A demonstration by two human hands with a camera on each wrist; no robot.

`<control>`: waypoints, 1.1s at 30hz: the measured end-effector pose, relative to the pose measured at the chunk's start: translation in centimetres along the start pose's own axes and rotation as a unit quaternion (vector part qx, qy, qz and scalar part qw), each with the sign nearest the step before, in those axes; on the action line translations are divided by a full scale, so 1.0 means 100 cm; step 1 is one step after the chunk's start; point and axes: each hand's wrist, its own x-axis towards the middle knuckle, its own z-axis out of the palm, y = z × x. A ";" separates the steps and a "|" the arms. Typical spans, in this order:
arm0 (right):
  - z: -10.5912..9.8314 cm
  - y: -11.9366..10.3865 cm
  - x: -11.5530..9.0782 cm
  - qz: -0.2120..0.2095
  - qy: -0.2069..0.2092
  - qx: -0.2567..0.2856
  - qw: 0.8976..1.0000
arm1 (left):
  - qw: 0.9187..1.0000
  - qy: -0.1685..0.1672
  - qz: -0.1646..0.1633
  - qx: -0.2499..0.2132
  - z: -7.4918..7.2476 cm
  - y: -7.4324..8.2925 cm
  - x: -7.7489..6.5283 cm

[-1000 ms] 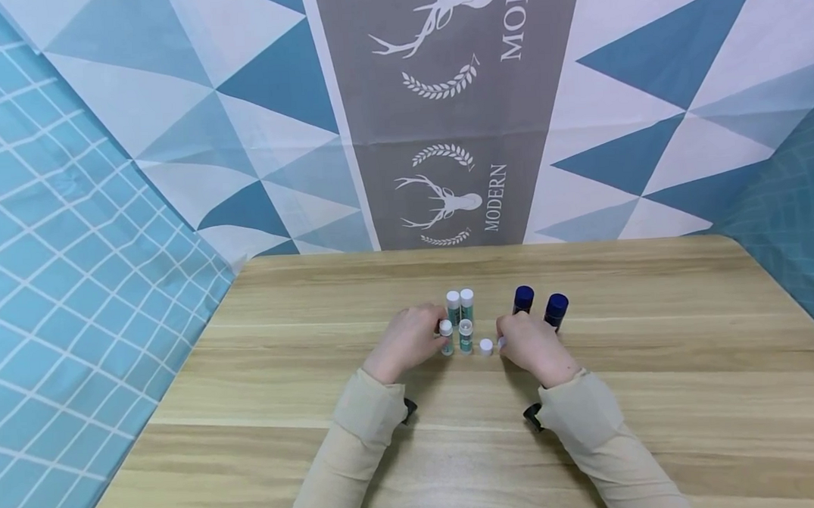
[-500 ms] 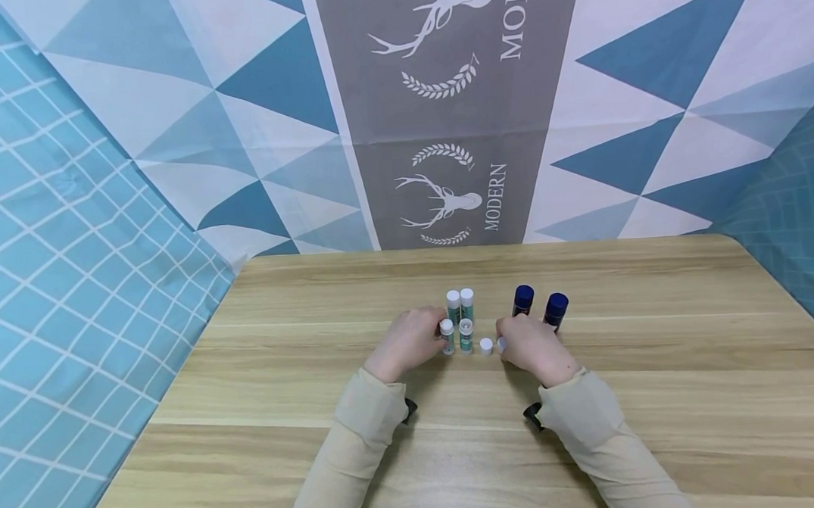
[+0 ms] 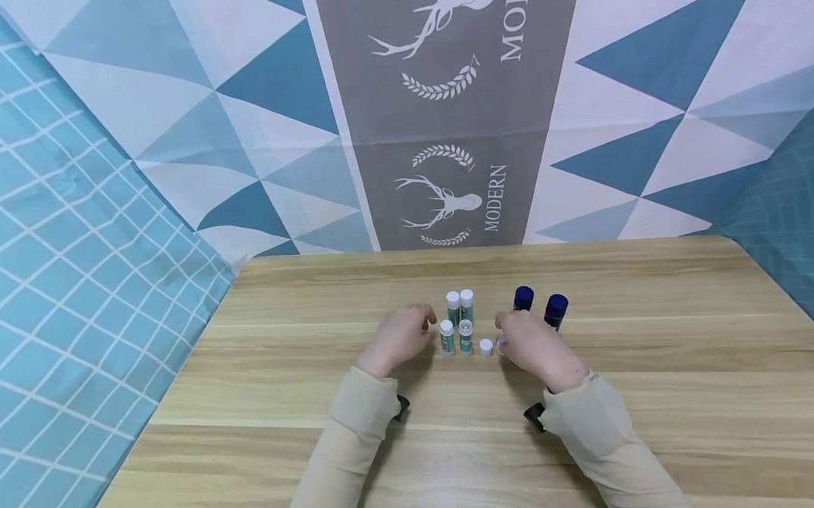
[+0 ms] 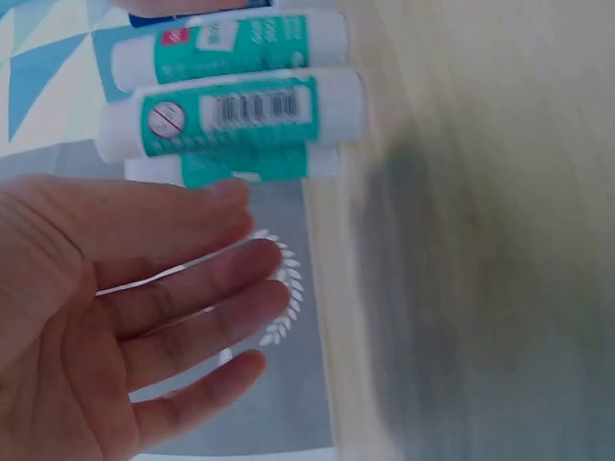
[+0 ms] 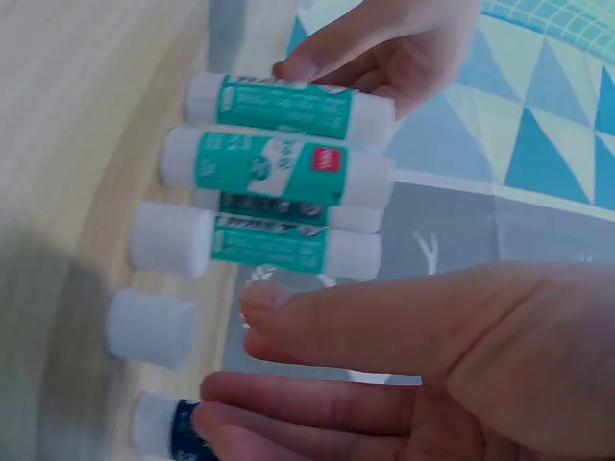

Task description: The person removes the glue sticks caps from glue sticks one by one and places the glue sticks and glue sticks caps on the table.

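Several glue sticks with green labels stand upright in a cluster. In the front pair are a left glue stick and a right glue stick, whose top looks uncapped; behind them are a back left glue stick and a back right glue stick. My left hand is just left of the front left stick, fingers spread and loosely bent, holding nothing. A loose white cap sits right of the sticks. By a second white cap, my right hand has its thumb and fingers parted around nothing.
Two dark blue sticks, a left one and a right one, stand behind the right hand. The wooden table meets a patterned cloth backdrop at its far edge.
My left hand has let go of the front left glue stick and moved left, away from it. The right hand has stayed nearly in place by the caps.
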 end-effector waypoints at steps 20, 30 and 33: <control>-0.017 -0.015 0.016 -0.058 0.154 0.094 0.982 | 0.994 0.053 0.001 -0.091 0.005 -0.009 0.023; -0.015 -0.020 0.036 -0.074 0.118 0.083 0.987 | 0.995 0.026 0.028 -0.092 0.005 -0.007 0.030; -0.014 -0.022 0.040 -0.080 0.116 0.074 0.987 | 0.995 0.025 0.035 -0.095 0.006 -0.007 0.032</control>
